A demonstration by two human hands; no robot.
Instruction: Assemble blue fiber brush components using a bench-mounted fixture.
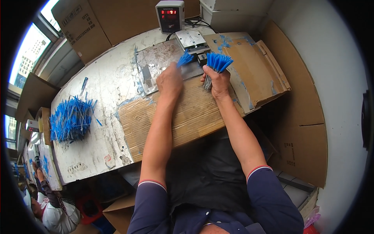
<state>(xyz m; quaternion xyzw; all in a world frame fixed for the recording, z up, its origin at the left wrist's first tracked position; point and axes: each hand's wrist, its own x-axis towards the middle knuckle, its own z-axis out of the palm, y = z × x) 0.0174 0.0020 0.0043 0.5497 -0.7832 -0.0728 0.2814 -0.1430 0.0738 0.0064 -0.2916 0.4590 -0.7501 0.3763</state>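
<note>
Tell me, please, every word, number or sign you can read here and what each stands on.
Display box: lit red characters and small lettering; not copied out here.
Left carton: dark printed lettering and framed handling symbols; wording likewise omitted.
Right carton: dark print, too small to read.
Far display: red lights, too small to read.

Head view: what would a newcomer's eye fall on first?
First, the big heap of thin blue pieces on the left of the table. Next, the blue bundle upright in the right hand and the smaller blue bunch in the left hand. Beyond them, a box with a glowing red display stands at the far side.
</note>
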